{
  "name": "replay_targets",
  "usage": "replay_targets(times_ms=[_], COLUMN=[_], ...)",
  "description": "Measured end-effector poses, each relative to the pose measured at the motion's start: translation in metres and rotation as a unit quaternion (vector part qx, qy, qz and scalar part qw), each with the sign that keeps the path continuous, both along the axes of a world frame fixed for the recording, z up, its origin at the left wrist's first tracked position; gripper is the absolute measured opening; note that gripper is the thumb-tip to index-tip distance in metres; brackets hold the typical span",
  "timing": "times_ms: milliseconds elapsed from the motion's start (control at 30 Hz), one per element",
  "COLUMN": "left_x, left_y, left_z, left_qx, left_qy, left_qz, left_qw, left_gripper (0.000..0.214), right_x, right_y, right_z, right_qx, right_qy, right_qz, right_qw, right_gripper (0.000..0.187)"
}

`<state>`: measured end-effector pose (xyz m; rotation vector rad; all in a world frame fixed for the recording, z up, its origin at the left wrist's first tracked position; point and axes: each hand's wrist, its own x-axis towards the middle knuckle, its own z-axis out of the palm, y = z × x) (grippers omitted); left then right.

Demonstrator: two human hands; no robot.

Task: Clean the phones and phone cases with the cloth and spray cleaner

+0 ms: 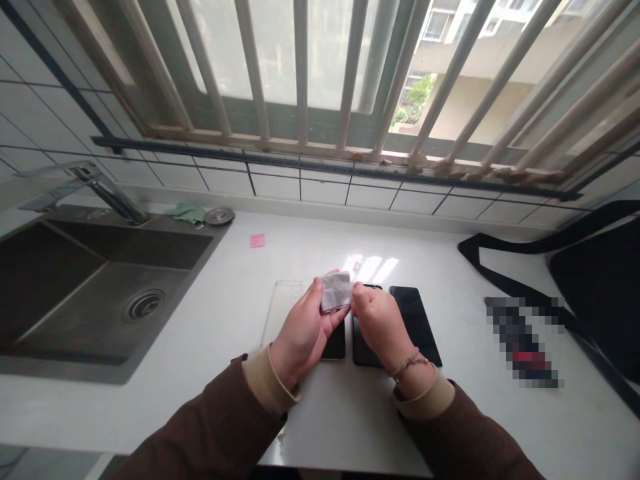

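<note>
Soft grey cloth point(335, 291), glossy glass phone screen point(415, 325), brushed steel sink point(130, 245).

Small grey cloth point(335, 291), creased, upright between left hand point(304, 330), right hand point(381, 321).

Left hand point(304, 331), right hand point(383, 322) pinch a grey cloth point(335, 291); black phone point(415, 325) beside (glossy)
</note>
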<state>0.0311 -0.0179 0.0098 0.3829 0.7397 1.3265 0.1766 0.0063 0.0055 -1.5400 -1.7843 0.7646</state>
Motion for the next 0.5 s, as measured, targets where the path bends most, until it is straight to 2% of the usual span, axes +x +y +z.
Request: replay_targets(times_ms=[167,267,400,500], left_x=[0.000,-0.002,-0.003,-0.004], left_y=[0.000,0.000,-0.001,-0.003], left_z=[0.002,0.002,0.002,0.005], left_qx=[0.017,0.030,0.028,0.027], left_qy=[0.008,0.035,0.037,0.006], left_qz=[-0.012,-0.026,-0.047,-0.071], left_qw=[1.000,0.999,0.998,0.997], left_gripper=[0.036,0.030,0.026,0.026], right_x=[0.003,0.005,0.007,0.007], right_y=[-0.001,-0.002,0.000,0.003], right_z=[0.004,0.012,0.028,0.039], right_qx=[-0.008,-0.012,-0.001,0.028], right_qy=[0.037,0.127,0.306,0.369], right_qz=[-0.020,-0.031,-0.028,-0.009], right_qw=[0.999,0.991,0.952,0.929], right_gripper=[0.075,0.075,0.055,0.043])
